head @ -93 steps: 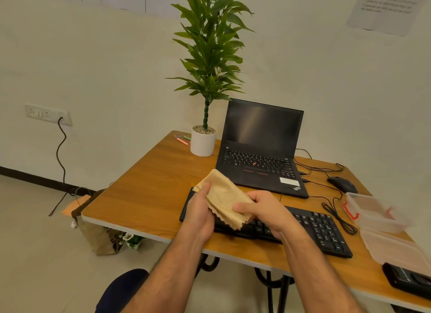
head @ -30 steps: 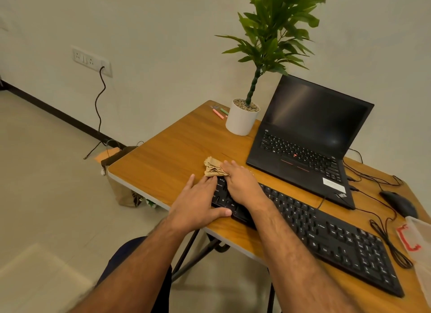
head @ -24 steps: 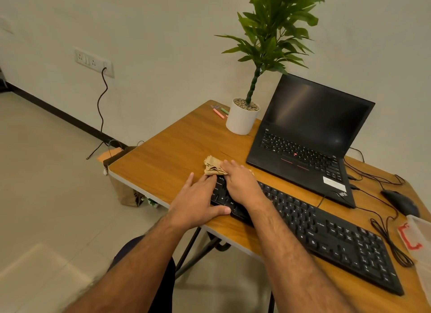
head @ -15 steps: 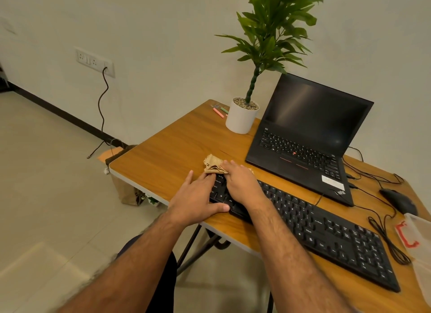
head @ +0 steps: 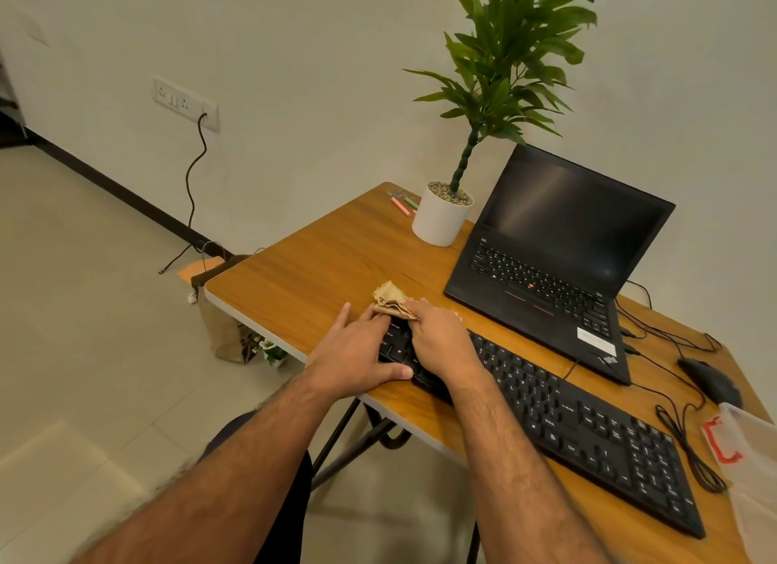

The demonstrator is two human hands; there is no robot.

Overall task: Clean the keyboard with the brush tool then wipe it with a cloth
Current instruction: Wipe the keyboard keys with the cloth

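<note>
Cloth (head: 392, 300), unfolded in the air seconds ago, is now bunched and pressed by the right hand (head: 441, 339) on the keyboard (head: 546, 416) at the worktop's left end. Left hand (head: 357, 353) lies flat, fingers spread, steadying. Little shift since a second ago; wiping judged barely begun.
</note>
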